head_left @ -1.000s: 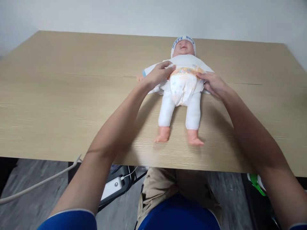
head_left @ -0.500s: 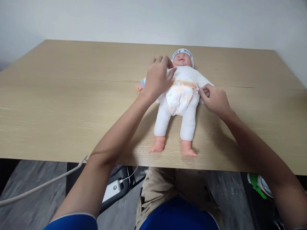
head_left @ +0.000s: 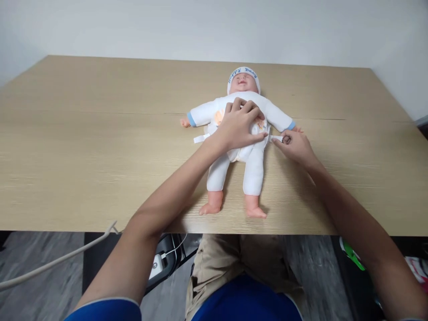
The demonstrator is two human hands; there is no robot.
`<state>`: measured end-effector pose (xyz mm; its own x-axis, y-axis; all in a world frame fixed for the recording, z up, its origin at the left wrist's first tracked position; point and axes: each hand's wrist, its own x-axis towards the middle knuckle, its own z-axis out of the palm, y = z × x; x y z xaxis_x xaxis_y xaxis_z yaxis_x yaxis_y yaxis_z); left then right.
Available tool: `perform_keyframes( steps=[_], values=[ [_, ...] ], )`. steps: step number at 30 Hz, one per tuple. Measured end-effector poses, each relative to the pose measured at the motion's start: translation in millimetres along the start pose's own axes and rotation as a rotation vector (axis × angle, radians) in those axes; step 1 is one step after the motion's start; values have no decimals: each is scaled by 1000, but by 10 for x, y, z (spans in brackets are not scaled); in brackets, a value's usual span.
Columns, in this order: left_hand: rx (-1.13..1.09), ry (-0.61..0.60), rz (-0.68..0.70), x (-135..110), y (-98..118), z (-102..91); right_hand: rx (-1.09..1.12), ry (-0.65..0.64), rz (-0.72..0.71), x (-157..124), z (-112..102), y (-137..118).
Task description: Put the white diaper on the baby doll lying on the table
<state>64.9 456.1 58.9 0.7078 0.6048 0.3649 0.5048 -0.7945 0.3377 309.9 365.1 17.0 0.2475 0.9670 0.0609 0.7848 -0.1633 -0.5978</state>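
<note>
A baby doll (head_left: 244,169) in a white suit and white cap lies on its back on the wooden table (head_left: 83,147), feet toward me. A diaper (head_left: 241,152) covers its middle, mostly hidden by my hand. My left hand (head_left: 240,125) lies flat on the doll's belly, fingers spread over the diaper front. My right hand (head_left: 294,145) is beside the doll's left hip, thumb and fingers pinched on the diaper's white side tab (head_left: 276,138). Another white tab (head_left: 199,138) sticks out loose on the doll's other side.
A white wall stands behind the table's far edge. Below the near edge are my lap, a white cable (head_left: 50,263) at the left, a dark device (head_left: 163,258) with a white plug, and a green object (head_left: 351,254) at the right.
My left hand came down from the doll's shoulder onto its belly. My right hand drew the diaper tab outward from the doll's side. The doll's arms now show.
</note>
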Motion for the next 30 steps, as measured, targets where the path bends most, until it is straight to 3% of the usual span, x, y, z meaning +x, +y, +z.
perform_keyframes(
  steps=[6, 12, 16, 19, 24, 27, 30],
  values=[
    [14, -18, -32, 10, 34, -19, 498, -94, -61, 49, -141, -102],
    [29, -27, -68, 5, 78, -43, 642, -148, -61, 310, -58, -517],
    [19, -22, -87, -1, 90, -47, 649, -165, -9, 418, 143, -730],
    [11, -19, -94, -5, 95, -49, 620, -69, -57, 346, 269, -746],
    [-15, -20, -98, -8, 87, -45, 385, 223, -348, -62, 287, -669],
    [-25, -17, -88, -3, 50, -16, 237, 191, -541, -247, 262, -617],
    [-37, 1, -81, 5, 32, -2, 176, 107, -631, -271, 283, -538]
  ],
)
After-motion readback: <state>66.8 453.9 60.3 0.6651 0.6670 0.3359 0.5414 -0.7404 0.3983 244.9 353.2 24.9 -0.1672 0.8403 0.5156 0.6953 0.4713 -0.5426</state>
